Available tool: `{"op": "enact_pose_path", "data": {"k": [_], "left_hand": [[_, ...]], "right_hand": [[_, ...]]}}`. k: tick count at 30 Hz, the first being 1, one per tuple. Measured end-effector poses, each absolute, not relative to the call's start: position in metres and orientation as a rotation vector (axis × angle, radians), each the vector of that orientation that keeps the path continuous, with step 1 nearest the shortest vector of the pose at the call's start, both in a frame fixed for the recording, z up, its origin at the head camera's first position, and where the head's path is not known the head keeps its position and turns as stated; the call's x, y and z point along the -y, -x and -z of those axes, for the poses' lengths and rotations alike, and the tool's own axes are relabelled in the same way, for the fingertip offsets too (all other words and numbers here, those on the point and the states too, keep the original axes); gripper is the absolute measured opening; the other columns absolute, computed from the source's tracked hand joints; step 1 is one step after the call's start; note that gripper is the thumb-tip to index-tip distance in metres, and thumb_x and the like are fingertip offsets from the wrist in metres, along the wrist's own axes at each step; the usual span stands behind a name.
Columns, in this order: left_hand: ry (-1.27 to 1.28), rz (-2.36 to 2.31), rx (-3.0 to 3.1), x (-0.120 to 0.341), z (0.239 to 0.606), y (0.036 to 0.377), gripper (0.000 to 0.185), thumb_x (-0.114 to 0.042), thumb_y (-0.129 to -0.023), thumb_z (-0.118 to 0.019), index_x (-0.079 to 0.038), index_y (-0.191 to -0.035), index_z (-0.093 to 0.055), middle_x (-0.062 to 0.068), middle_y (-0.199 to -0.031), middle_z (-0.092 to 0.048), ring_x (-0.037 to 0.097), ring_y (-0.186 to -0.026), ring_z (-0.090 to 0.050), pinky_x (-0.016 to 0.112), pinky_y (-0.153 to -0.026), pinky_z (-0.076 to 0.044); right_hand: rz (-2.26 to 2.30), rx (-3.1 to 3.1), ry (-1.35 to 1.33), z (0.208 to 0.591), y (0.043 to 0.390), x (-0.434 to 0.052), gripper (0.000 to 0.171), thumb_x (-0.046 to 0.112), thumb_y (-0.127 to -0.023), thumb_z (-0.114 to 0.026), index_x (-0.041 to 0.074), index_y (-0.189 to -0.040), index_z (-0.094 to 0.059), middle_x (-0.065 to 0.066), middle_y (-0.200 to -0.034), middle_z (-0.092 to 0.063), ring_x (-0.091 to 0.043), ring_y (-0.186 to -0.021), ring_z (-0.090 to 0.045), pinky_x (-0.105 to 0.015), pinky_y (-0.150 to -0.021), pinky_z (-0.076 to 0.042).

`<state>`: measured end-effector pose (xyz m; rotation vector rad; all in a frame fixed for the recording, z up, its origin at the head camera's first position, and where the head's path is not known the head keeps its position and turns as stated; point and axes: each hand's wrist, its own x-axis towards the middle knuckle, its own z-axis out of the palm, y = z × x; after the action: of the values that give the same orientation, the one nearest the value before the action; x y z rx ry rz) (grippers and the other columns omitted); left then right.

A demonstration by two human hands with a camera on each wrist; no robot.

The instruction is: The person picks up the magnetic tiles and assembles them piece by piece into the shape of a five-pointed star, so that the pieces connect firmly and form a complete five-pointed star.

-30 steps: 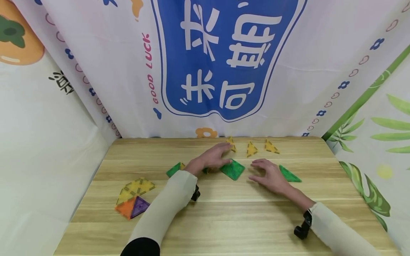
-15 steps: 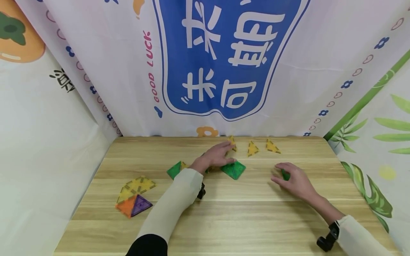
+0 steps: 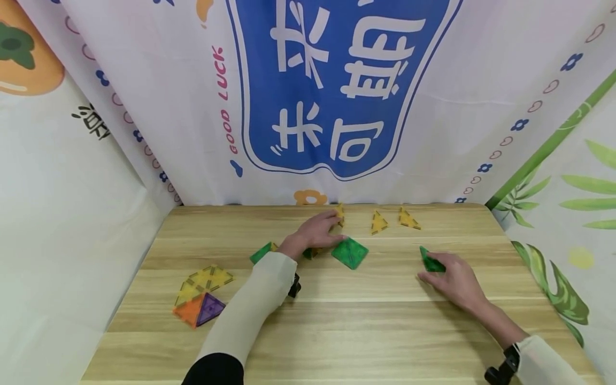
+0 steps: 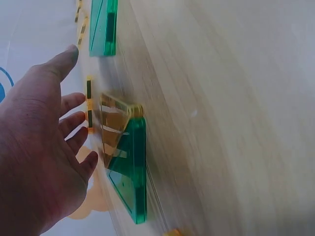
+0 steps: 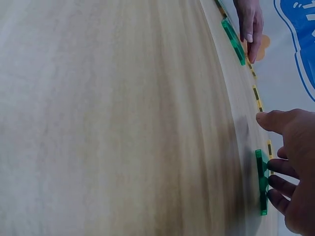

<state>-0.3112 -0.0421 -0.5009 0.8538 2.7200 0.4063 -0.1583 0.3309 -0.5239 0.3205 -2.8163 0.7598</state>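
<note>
left hand (image 3: pixel 315 233): fingers straight, spread flat, tips just beside the green square tile (image 3: pixel 350 253); no hold
right hand (image 3: pixel 454 280): fingertips touch the green triangle tile (image 3: pixel 430 262) lying just ahead of it on the counter (image 3: pixel 366 331); whether it pinches the tile I cannot tell
beyond both hands: yellow triangles (image 3: pixel 379 223)
far outside left hand: flat tile cluster (image 3: pixel 201 295), yellow, orange, purple

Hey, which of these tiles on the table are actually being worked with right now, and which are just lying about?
In hand:
- green triangular plastic tile, touched by the right hand
- green square tile, beside the left hand

Lying about:
- two yellow triangular tiles at the back
- yellow, orange and purple tile cluster
</note>
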Motion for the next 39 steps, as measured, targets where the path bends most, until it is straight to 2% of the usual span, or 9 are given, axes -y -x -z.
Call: {"op": "enact_pose_path", "data": {"k": [6, 11, 14, 19, 25, 33, 39], "left_hand": [[-0.818, -0.438, -2.752, 0.051, 0.5, 0.313, 0.065, -0.052, -0.107, -0.057, -0.013, -0.158, -0.05, 0.009, -0.17, -0.036, 0.029, -0.157, -0.033, 0.044, -0.127, -0.03], [-0.773, -0.481, -2.776, 0.057, 0.501, 0.314, 0.059, -0.049, -0.108, -0.057, -0.013, -0.154, -0.056, 0.009, -0.167, -0.042, 0.03, -0.155, -0.037, 0.046, -0.126, -0.034], [-0.731, -0.529, -2.804, 0.059, 0.501, 0.315, 0.056, -0.045, -0.107, -0.061, -0.011, -0.151, -0.058, 0.011, -0.164, -0.045, 0.03, -0.153, -0.04, 0.046, -0.124, -0.037], [-0.669, -0.588, -2.856, 0.058, 0.504, 0.318, 0.062, -0.04, -0.104, -0.067, -0.007, -0.155, -0.052, 0.014, -0.165, -0.042, 0.033, -0.152, -0.04, 0.048, -0.122, -0.039], [-0.598, -0.569, -2.867, 0.054, 0.505, 0.32, 0.073, -0.045, -0.103, -0.069, -0.01, -0.161, -0.044, 0.014, -0.168, -0.037, 0.033, -0.153, -0.038, 0.048, -0.122, -0.04], [-0.516, -0.568, -2.864, 0.05, 0.508, 0.322, 0.078, -0.045, -0.101, -0.071, -0.012, -0.164, -0.038, 0.011, -0.17, -0.036, 0.031, -0.155, -0.036, 0.047, -0.123, -0.038], [-0.473, -0.57, -2.874, 0.048, 0.512, 0.323, 0.079, -0.046, -0.101, -0.072, -0.013, -0.165, -0.037, 0.011, -0.17, -0.036, 0.031, -0.155, -0.036, 0.047, -0.123, -0.039]], "right_hand": [[-0.789, 2.829, -0.345, 0.525, 0.156, -0.332, 0.058, 0.026, -0.086, -0.09, -0.005, -0.131, -0.07, -0.029, -0.128, -0.069, -0.047, -0.117, -0.064, -0.063, -0.091, -0.054], [-0.757, 2.758, -0.448, 0.529, 0.153, -0.334, 0.056, 0.017, -0.08, -0.094, -0.001, -0.129, -0.072, -0.023, -0.123, -0.072, -0.042, -0.112, -0.068, -0.058, -0.088, -0.055], [-0.724, 2.715, -0.448, 0.532, 0.152, -0.337, 0.06, 0.017, -0.076, -0.096, -0.001, -0.128, -0.072, -0.022, -0.123, -0.069, -0.041, -0.111, -0.065, -0.057, -0.087, -0.053], [-0.706, 2.697, -0.339, 0.533, 0.151, -0.343, 0.067, 0.023, -0.072, -0.098, -0.006, -0.126, -0.071, -0.029, -0.126, -0.063, -0.049, -0.115, -0.058, -0.065, -0.091, -0.048], [-0.675, 2.716, -0.231, 0.533, 0.148, -0.344, 0.068, 0.03, -0.072, -0.098, -0.008, -0.122, -0.071, -0.032, -0.118, -0.065, -0.049, -0.106, -0.061, -0.065, -0.086, -0.049], [-0.667, 2.687, -0.225, 0.535, 0.148, -0.342, 0.058, 0.024, -0.074, -0.096, -0.01, -0.115, -0.073, -0.031, -0.11, -0.069, -0.048, -0.1, -0.065, -0.065, -0.083, -0.051], [-0.672, 2.671, -0.256, 0.534, 0.148, -0.343, 0.056, 0.02, -0.073, -0.096, -0.01, -0.114, -0.073, -0.033, -0.113, -0.068, -0.051, -0.104, -0.064, -0.066, -0.085, -0.052]]}}
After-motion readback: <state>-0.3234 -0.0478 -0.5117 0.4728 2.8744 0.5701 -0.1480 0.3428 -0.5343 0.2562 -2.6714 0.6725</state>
